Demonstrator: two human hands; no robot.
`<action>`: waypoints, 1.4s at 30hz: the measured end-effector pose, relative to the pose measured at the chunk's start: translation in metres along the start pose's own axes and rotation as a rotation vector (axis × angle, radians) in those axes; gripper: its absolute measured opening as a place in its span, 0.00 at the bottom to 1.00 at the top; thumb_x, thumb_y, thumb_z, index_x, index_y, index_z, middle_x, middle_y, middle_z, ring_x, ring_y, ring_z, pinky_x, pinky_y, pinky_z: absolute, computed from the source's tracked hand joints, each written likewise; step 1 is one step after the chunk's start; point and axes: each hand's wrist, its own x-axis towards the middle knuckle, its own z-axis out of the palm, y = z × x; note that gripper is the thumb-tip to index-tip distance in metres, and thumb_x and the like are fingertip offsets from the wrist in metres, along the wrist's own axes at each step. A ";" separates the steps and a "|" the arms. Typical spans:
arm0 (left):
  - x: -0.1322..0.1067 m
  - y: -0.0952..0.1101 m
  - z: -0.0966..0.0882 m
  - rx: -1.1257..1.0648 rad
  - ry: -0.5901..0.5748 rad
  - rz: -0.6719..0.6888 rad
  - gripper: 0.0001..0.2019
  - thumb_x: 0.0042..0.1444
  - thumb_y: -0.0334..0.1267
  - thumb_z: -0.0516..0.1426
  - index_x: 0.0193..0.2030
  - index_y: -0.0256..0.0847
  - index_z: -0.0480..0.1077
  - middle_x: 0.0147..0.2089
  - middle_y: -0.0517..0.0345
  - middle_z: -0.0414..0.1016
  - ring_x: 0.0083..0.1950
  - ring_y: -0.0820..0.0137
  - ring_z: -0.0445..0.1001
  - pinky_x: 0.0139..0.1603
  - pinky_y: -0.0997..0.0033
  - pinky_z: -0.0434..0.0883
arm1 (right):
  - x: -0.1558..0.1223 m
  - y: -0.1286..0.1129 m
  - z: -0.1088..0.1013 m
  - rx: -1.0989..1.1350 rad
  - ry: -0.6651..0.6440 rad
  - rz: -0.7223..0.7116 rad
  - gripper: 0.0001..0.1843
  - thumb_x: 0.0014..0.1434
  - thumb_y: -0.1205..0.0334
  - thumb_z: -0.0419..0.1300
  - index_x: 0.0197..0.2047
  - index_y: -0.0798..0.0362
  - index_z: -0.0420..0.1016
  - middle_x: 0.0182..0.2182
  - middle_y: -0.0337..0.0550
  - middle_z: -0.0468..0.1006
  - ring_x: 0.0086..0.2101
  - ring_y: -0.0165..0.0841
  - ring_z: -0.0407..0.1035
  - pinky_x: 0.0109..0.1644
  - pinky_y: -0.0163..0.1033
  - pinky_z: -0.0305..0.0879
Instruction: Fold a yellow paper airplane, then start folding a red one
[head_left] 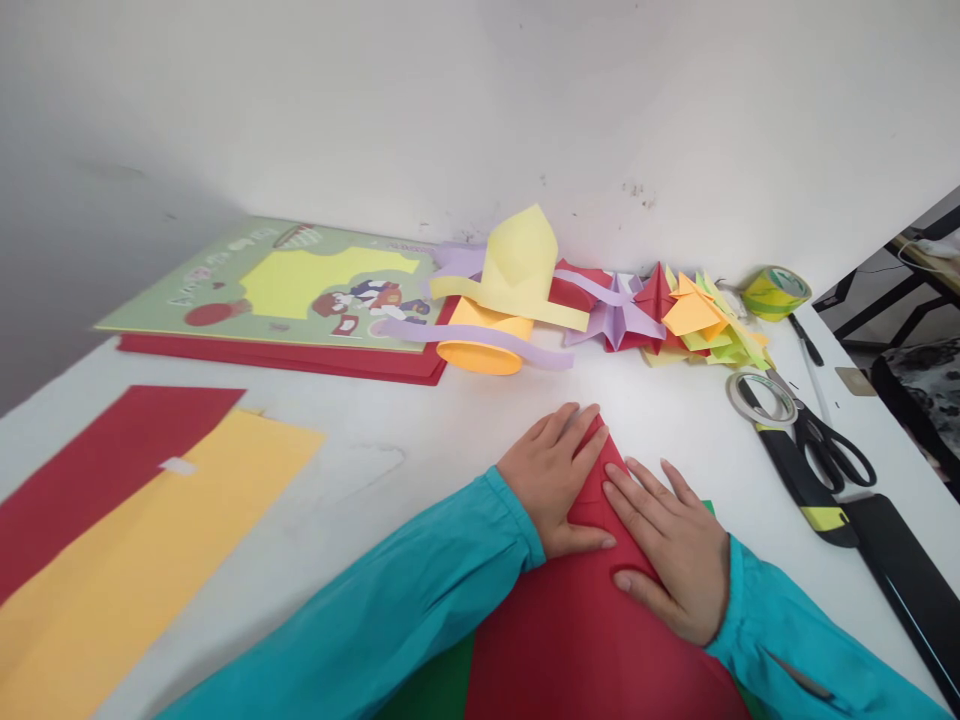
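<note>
A red sheet of paper (592, 650) lies in front of me, its far end folded into a point. My left hand (555, 485) rests on the left side of that folded tip, fingers stretched out and pressing on it. On the right slope of the fold lies my right hand (667, 545), flat, with its fingers spread. Both hands touch the paper and neither grasps it. Green paper (431, 680) shows from beneath the red sheet on both sides.
Red (112, 450) and yellow paper (195, 520) lie left. Behind are a printed board (217, 290), a yellow paper hat shape (521, 260) and folded paper stars (615, 320). Right are a tape roll (780, 292), clear tape (787, 405), scissors (829, 450), a craft knife (808, 345) and a black sheath (900, 570).
</note>
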 end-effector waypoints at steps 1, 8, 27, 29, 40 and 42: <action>0.000 0.000 0.000 -0.002 0.008 0.000 0.53 0.44 0.73 0.51 0.64 0.27 0.56 0.68 0.31 0.51 0.67 0.40 0.50 0.63 0.44 0.54 | 0.000 0.000 0.000 0.000 -0.001 0.002 0.37 0.64 0.48 0.48 0.70 0.56 0.44 0.67 0.48 0.51 0.66 0.45 0.44 0.67 0.59 0.43; -0.002 -0.001 0.002 -0.010 0.055 0.011 0.53 0.44 0.74 0.49 0.64 0.29 0.58 0.67 0.33 0.54 0.66 0.41 0.52 0.63 0.45 0.55 | 0.001 0.000 0.000 0.011 -0.011 0.003 0.37 0.64 0.48 0.48 0.70 0.57 0.45 0.68 0.48 0.50 0.66 0.45 0.45 0.67 0.60 0.43; -0.001 -0.002 0.000 -0.038 0.044 0.020 0.47 0.54 0.70 0.40 0.63 0.26 0.59 0.66 0.33 0.55 0.66 0.43 0.51 0.64 0.45 0.54 | 0.000 0.001 0.000 -0.001 -0.018 -0.006 0.37 0.64 0.47 0.48 0.69 0.57 0.46 0.67 0.48 0.51 0.66 0.45 0.43 0.67 0.60 0.43; 0.000 -0.002 -0.001 -0.037 0.041 0.021 0.47 0.54 0.70 0.42 0.63 0.26 0.59 0.66 0.33 0.55 0.66 0.42 0.51 0.64 0.45 0.54 | 0.000 0.001 0.000 0.007 -0.015 -0.008 0.37 0.64 0.47 0.48 0.70 0.57 0.45 0.67 0.49 0.52 0.66 0.45 0.43 0.67 0.60 0.43; 0.001 -0.002 -0.002 -0.009 -0.003 0.019 0.48 0.50 0.70 0.47 0.64 0.26 0.58 0.66 0.32 0.54 0.65 0.40 0.52 0.63 0.44 0.56 | 0.000 0.000 -0.001 -0.004 -0.017 0.001 0.36 0.64 0.48 0.48 0.69 0.57 0.46 0.68 0.47 0.50 0.66 0.45 0.44 0.67 0.58 0.41; 0.000 -0.002 -0.002 -0.008 -0.001 0.019 0.49 0.50 0.71 0.47 0.64 0.26 0.58 0.66 0.32 0.54 0.65 0.40 0.52 0.62 0.44 0.56 | 0.000 0.000 -0.001 -0.001 -0.017 0.000 0.37 0.64 0.48 0.48 0.70 0.57 0.45 0.68 0.47 0.50 0.66 0.45 0.44 0.67 0.59 0.41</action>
